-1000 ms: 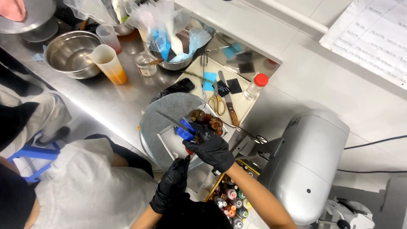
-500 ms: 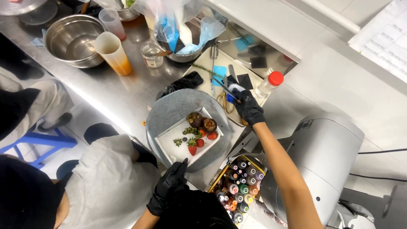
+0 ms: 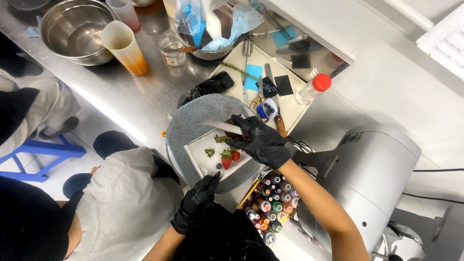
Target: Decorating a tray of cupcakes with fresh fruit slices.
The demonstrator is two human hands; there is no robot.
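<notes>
Decorating a small white square cake (image 3: 212,159) on a grey round turntable (image 3: 193,116); we are working over the steel counter (image 3: 125,96) with both hands in black gloves; our right hand (image 3: 261,142) is closed around the handle end of a pale flat blade (image 3: 222,126), which is reaching toward nine o'clock across the top edge of the cake; our left hand (image 3: 195,203) is resting at the six o'clock rim of the turntable, fingers loosely curled and gripping nothing, fingertips just touching the rim. On the cake we are seeing a strawberry (image 3: 226,158) with a red berry just beside it, a green sprig at nine o'clock of the strawberry, and darker pieces partly hidden under the right hand. At one o'clock of the turntable a cutting board (image 3: 290,104) is carrying scissors, dark squares and a clear bottle with a red cap (image 3: 314,88); at five o'clock a box of small colour bottles (image 3: 270,203) is standing; at eleven o'clock a steel bowl (image 3: 72,31) and a cup of orange liquid (image 3: 123,46) are standing. We judge the arranging of toppings to be under way; the next move is calling for a steady blade and a still turntable, lest the fruit be nudged.
</notes>
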